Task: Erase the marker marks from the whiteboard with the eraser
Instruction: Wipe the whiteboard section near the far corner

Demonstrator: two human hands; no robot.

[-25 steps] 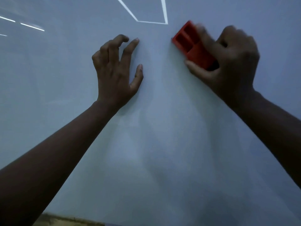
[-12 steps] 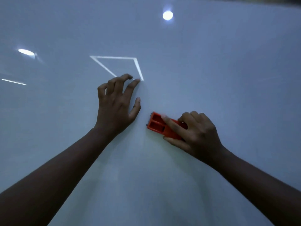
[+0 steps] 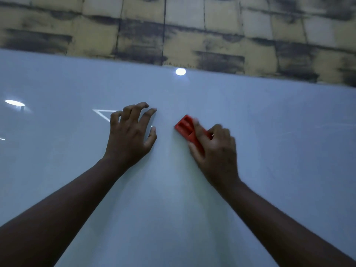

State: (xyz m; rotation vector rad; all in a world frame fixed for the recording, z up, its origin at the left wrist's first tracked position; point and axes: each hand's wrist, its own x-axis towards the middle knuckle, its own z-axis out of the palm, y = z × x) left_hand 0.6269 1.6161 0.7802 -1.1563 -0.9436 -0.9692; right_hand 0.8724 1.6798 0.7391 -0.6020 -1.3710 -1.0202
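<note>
Across the pale whiteboard [image 3: 269,151] that fills most of the head view, your two bare forearms reach up from the lower corners and your hands lie on its surface a little above centre. Your right hand [image 3: 215,151] has its grip closed around the red eraser [image 3: 185,125], the fingers curled over its long body and the thumb along its lower side; the eraser lies flat against the board, tilted so that its free end points up and to the left, and its ribbed back with two recessed cells shows beyond your fingertips. This hand and the eraser are slightly blurred. Your left hand [image 3: 131,137] holds nothing: its grip is loose and spread, the palm near the board, the fingers bent so that their tips touch the surface, the thumb set out toward the eraser but apart from it. Just left of that hand, thin white lines [image 3: 102,115] form a corner of an angular outline, partly hidden behind your fingers; whether these are marker strokes or reflections, you cannot tell. Bright round and oval glints of lamps [image 3: 180,71] sit on the glossy surface near its upper edge and at far left. Above the board, a wall of yellowish, dark-stained tiles [image 3: 192,29] runs across the top.
</note>
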